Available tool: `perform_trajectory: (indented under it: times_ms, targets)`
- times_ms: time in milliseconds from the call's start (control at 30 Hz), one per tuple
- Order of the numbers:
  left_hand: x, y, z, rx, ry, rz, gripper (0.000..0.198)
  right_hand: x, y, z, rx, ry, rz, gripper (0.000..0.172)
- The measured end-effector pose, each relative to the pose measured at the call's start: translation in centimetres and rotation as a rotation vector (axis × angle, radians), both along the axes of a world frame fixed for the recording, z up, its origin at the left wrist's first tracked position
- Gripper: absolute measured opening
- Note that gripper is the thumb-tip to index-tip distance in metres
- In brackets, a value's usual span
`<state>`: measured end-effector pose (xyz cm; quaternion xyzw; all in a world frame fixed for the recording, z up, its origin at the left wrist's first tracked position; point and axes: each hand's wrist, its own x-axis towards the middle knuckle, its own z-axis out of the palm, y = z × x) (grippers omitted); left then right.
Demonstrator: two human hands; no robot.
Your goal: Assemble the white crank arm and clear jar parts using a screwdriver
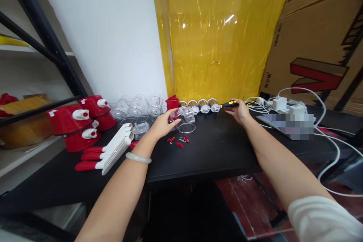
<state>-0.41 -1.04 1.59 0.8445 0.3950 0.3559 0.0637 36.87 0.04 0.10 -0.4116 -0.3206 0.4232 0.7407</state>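
My left hand (164,124) is closed around a clear plastic cup-shaped part (187,127), which lies tilted just above or on the black table. A screwdriver (229,104) with a black and yellow handle is gripped in my right hand (239,112). Its long thin shaft runs left to the clear part; whether the tip touches it I cannot tell. In front of the part lie several small red pieces (179,145) and a few tiny metal bits (182,139). Behind it stands a row of motors (203,106) with copper-coloured sides and white ends, beside a red box (172,102).
Stacked red housings (70,119) with white spouts stand at left. White handles with red ends (115,149) lie in front, near more clear cups (134,107). At right are white cables and chargers (279,103) and a blurred flat device (289,126). A yellow sheet (221,38) hangs behind.
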Motion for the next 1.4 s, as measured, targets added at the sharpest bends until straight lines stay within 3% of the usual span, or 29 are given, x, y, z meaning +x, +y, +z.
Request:
perform_trajectory:
  times_ms: [100,200,300,400,500,600,700,800,900,1000,1100,1233,1333,1400]
  targets:
    - [0.01,-0.14,0.12,-0.005,0.008,-0.006,0.059,-0.21,-0.08,-0.04,0.030,-0.053,-0.020,0.014]
    - [0.04,-0.24,0.20,-0.011,0.014,-0.001,0.060,-0.24,0.03,-0.17,0.037,-0.125,-0.111,0.026]
    - [0.04,-0.16,0.10,0.005,0.011,0.000,0.060,-0.19,0.07,-0.04,-0.026,-0.041,-0.071,0.032]
    - [0.01,-0.03,-0.02,0.006,0.010,-0.004,0.059,-0.19,-0.04,0.10,-0.025,0.024,-0.002,0.026]
    - [-0.01,0.01,-0.05,0.006,0.009,-0.007,0.059,-0.11,-0.08,-0.09,0.024,-0.046,-0.023,0.018]
    - [0.00,-0.03,-0.03,0.016,0.009,-0.011,0.059,0.05,0.14,-0.38,0.048,-0.137,-0.086,0.031]
    - [0.03,-0.07,0.01,0.006,0.007,-0.009,0.060,0.09,0.44,-0.36,-0.022,-0.086,-0.065,0.038]
    - [0.05,-0.07,0.05,0.007,0.009,-0.002,0.059,-0.08,0.51,-0.16,-0.052,0.031,-0.021,0.030]
    - [0.03,-0.08,0.09,0.012,0.012,-0.001,0.059,-0.23,0.37,-0.16,0.026,0.014,-0.035,0.019]
    - [0.02,-0.12,0.09,0.001,0.011,-0.011,0.060,-0.15,0.22,-0.25,0.062,-0.103,-0.097,0.031]
    - [0.02,-0.15,0.04,-0.007,0.007,-0.010,0.060,-0.01,0.10,-0.12,-0.001,-0.058,-0.055,0.041]
    - [0.04,-0.13,0.00,-0.003,0.012,0.001,0.060,-0.07,-0.05,0.09,0.009,0.043,0.024,0.026]
    - [0.05,-0.06,-0.01,-0.002,0.012,0.000,0.059,-0.14,-0.06,-0.04,0.027,-0.041,-0.041,0.014]
    - [0.05,0.01,-0.04,0.003,0.012,-0.005,0.059,-0.10,-0.06,-0.11,0.005,-0.097,-0.089,0.018]
